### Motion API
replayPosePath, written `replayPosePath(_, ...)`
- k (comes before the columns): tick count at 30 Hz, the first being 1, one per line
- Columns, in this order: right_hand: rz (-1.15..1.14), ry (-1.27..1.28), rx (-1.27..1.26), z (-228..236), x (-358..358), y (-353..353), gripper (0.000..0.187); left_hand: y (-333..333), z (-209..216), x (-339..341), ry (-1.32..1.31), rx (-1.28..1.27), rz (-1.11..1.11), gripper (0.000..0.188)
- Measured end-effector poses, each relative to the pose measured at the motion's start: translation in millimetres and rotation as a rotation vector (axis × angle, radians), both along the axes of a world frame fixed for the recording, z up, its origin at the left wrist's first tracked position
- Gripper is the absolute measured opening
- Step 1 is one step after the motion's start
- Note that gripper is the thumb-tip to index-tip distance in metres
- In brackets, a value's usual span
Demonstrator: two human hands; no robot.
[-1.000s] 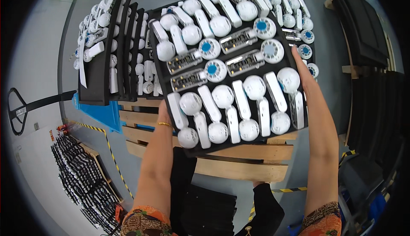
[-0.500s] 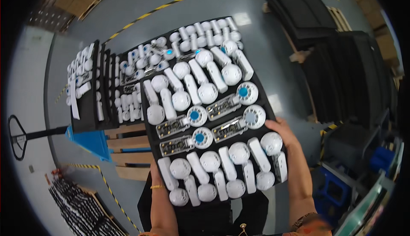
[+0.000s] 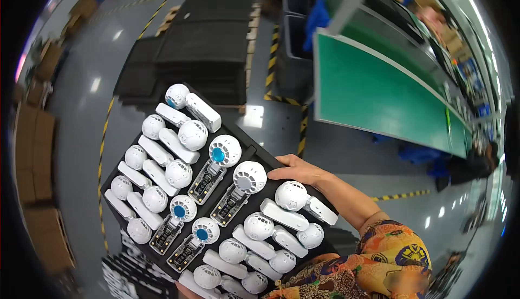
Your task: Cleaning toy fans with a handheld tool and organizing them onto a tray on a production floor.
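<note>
The black foam tray (image 3: 259, 155) of white handheld fans (image 3: 292, 195) runs its long axis from upper left down toward the body; the right hand (image 3: 297, 170) grips its right edge, fingers closed over the rim, while the left hand is out of sight

A green table (image 3: 374, 90) runs along the right. Left of it lie stacks of black trays (image 3: 200, 39) on the grey floor (image 3: 81, 109), with a dark bin (image 3: 295, 17) between them. Yellow-black floor tape (image 3: 273, 55) passes beside the stacks. Cardboard boxes (image 3: 32, 136) stand far left of the table.
</note>
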State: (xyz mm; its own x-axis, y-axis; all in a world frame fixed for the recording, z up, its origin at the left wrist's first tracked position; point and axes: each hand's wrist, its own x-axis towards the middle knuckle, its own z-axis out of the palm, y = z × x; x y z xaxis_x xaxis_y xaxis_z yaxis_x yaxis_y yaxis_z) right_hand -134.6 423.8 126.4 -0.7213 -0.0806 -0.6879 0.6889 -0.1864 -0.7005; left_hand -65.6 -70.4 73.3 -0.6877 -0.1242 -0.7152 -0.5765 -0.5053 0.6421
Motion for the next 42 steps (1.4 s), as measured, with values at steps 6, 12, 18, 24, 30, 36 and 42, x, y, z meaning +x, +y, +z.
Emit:
replayPosePath(6,-0.042,0.053,-0.049,5.1,19.3,22.8,0.041,-16.1,-2.7,2.1,-0.066,-0.054,0.013,0.041)
replayPosePath(12,-0.43,0.064,0.054,0.6,64.4,86.7,0.034,94.6,-47.0,-106.0,0.106,-0.235,-0.347,0.029)
replayPosePath(18,-0.673,0.044,0.227,19.9,104.5,125.3,0.032,217.9,-52.8,-205.3,0.295,-0.267,-0.799,0.025)
replayPosePath(24,-0.724,0.023,0.348,1.5,116.6,172.1,0.036,289.2,-80.3,-208.7,0.313,-0.373,-1.025,0.024)
replayPosePath(30,-0.436,0.176,0.573,-61.4,106.6,216.8,0.035,303.9,-132.0,-220.0,0.077,-0.031,-0.73,0.029)
replayPosePath(36,-0.411,-0.001,0.487,-64.5,110.9,185.0,0.041,210.4,-127.0,-129.6,-0.148,0.042,-0.442,0.034)
replayPosePath(42,-0.502,-0.052,0.374,-13.5,166.8,241.2,0.036,300.0,-65.5,-71.3,-0.244,-0.106,-0.498,0.032)
